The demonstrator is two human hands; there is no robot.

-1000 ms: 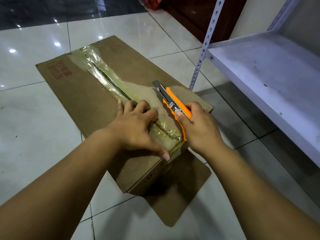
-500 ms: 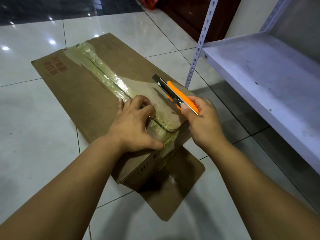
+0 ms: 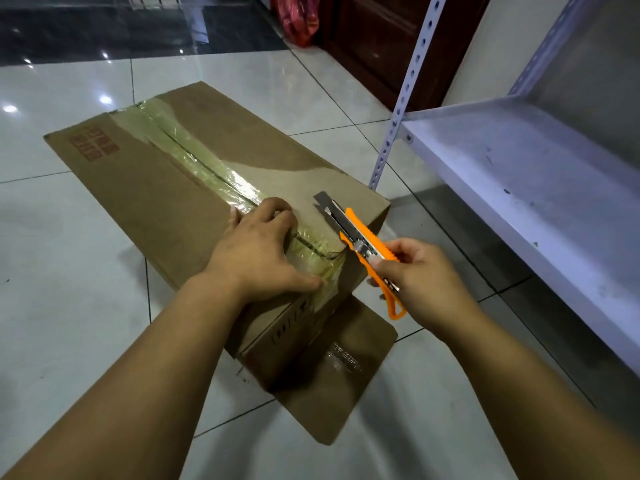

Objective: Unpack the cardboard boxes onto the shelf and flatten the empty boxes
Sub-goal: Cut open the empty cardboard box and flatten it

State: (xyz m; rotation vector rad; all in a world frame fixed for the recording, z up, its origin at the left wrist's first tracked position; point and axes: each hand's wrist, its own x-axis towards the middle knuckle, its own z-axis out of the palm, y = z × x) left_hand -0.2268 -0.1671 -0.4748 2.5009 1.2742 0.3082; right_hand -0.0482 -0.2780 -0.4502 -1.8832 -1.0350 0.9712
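A long brown cardboard box lies on the tiled floor, its top seam covered with shiny clear tape. My left hand rests on the near end of the top, with the fingertips curled into the cut seam and the thumb along the near edge. My right hand grips an orange utility knife just off the box's near right corner, blade out and pointing away over the box top. A loose end flap lies flat on the floor in front of the box.
A white metal shelf with a perforated upright post stands to the right, its lowest board bare and scuffed. A red bag and a dark wooden door are at the back. Glossy floor tiles surround the box.
My right hand has drawn the knife back and to the right, off the tape seam and past the box's near corner. My left hand stays on the seam.
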